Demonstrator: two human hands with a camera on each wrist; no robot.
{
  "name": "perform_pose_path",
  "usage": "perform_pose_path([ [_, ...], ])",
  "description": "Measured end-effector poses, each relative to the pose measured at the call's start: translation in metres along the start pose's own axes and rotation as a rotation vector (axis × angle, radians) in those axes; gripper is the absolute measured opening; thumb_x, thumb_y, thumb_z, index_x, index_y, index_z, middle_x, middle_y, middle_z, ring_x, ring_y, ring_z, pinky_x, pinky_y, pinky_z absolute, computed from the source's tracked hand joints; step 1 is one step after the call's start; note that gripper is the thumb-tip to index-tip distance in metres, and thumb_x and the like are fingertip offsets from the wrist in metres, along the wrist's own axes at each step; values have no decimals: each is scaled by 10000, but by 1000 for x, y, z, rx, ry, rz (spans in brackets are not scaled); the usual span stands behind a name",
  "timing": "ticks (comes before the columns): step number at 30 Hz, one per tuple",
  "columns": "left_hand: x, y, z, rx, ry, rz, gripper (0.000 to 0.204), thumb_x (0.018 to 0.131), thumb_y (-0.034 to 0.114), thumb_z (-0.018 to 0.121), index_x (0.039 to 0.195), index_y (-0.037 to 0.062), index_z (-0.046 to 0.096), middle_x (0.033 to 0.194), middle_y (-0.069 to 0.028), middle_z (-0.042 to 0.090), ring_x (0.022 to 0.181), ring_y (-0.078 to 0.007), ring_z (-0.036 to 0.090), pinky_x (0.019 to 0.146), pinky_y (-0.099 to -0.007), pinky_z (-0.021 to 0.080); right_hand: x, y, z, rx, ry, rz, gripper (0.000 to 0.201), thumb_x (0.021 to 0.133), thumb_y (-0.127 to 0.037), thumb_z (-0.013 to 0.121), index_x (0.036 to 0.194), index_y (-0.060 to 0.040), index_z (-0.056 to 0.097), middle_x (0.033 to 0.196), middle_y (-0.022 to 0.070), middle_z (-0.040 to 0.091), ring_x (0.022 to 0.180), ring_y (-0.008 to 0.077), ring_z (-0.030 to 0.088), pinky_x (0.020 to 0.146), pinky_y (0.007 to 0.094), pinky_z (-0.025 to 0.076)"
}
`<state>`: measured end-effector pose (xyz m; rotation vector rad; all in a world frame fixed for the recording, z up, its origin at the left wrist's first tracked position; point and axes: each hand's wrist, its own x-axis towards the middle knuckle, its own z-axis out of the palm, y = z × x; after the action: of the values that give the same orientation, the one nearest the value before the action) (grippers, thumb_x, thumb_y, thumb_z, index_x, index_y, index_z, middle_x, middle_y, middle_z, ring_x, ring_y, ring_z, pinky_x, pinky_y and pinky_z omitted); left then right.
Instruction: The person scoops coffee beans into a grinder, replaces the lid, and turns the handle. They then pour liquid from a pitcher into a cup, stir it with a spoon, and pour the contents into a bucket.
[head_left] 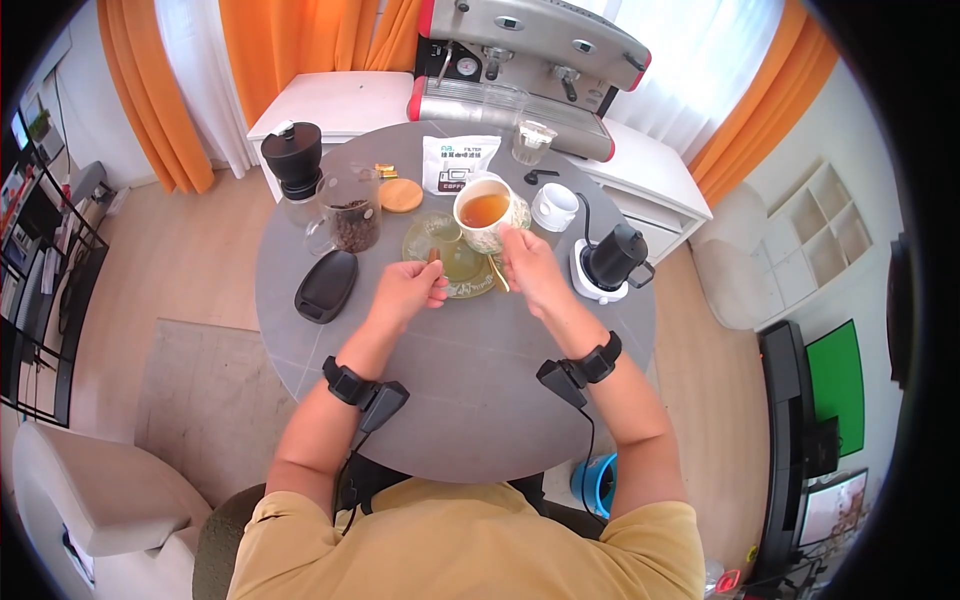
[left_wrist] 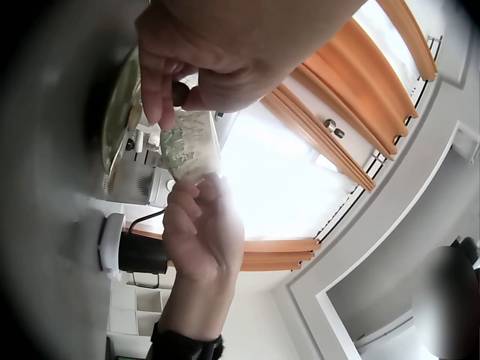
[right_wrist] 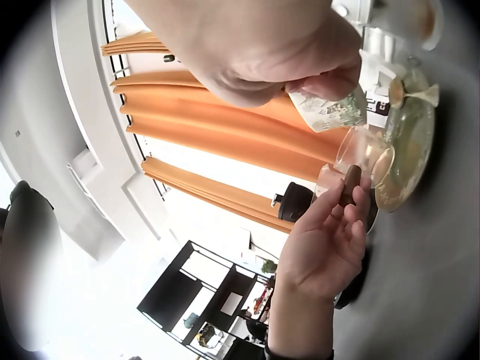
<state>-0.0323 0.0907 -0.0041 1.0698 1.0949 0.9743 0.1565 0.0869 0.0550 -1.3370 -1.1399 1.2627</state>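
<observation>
My right hand [head_left: 535, 272] grips a floral teacup [head_left: 483, 240] of amber liquid on its right side, over the green glass plate [head_left: 465, 290]. A gold spoon [head_left: 497, 273] slants at the plate's right edge, below that hand. My left hand [head_left: 408, 288] pinches a short brown rod [right_wrist: 350, 184] like a wooden handle, near the plate's front left. Clear glass [right_wrist: 365, 150] shows just past the rod in the right wrist view; I cannot tell if they are joined. In the left wrist view the left fingers hang close to the cup.
Left on the round grey table [head_left: 440, 400] are a glass jar of coffee beans [head_left: 354, 228], a grinder [head_left: 292, 160] and a black tray [head_left: 327, 286]. A black kettle [head_left: 615, 258] and white cup [head_left: 555, 207] stand right. Behind are a coffee bag [head_left: 458, 162] and espresso machine [head_left: 530, 70].
</observation>
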Motion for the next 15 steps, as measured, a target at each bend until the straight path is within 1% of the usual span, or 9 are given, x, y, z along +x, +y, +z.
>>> perform_pose_path([
  [2,3,-3,2,-7,-1,-2,289,909,253,582,931,-29,644,818,-73,647,677,-135,616,603,-250,521,5,3,-3,-103,19,-58,349,943,-330,503,726,-58,535,606,-33,464,542,48,383,478,241,315],
  [3,4,-5,3,-12,-7,1,292,909,252,582,933,-32,643,819,-75,647,677,-136,616,602,-252,522,6,2,-3,-104,19,-58,349,943,-330,503,726,-58,535,606,-33,464,542,48,383,478,241,315],
  [5,5,-7,5,-17,-12,5,294,908,251,583,935,-35,642,820,-77,647,677,-138,616,601,-254,523,6,0,-4,-179,30,-60,365,939,-324,508,732,-27,556,636,-13,505,591,66,411,543,257,356],
  [6,4,-7,7,-24,4,20,297,906,242,580,891,-48,643,782,-80,645,645,-130,615,578,-247,521,6,-1,-3,-179,30,-60,365,939,-324,508,732,-27,556,636,-13,505,591,66,411,543,257,356],
  [8,5,-8,7,-33,21,35,305,904,233,578,848,-60,644,744,-83,643,614,-123,613,555,-239,518,6,-2,-2,-259,41,-68,361,938,-321,507,805,4,589,656,7,530,617,81,443,573,269,384],
  [9,6,-9,6,-16,8,17,296,907,240,580,889,-49,643,783,-82,646,646,-129,615,579,-247,521,7,-3,-2,-259,40,-68,361,938,-321,507,805,4,589,656,7,530,617,81,443,573,269,384],
  [11,7,-11,6,-1,-5,-1,292,909,246,581,930,-38,642,822,-82,649,679,-134,617,603,-254,524,8,-3,-2,-406,43,-181,369,936,-317,501,866,31,602,670,52,558,629,115,477,601,297,408],
  [12,6,-11,7,-5,-4,-4,289,910,244,580,927,-38,642,818,-80,649,677,-133,615,603,-252,523,9,-2,-3,-407,42,-181,369,936,-317,501,866,31,602,670,52,558,629,115,477,601,297,408],
  [15,5,-10,9,-19,2,-6,282,913,237,578,920,-37,642,811,-78,649,672,-130,613,604,-247,522,12,-1,-5,-505,32,-246,377,931,-316,497,877,43,599,672,107,575,624,164,512,614,324,420],
])
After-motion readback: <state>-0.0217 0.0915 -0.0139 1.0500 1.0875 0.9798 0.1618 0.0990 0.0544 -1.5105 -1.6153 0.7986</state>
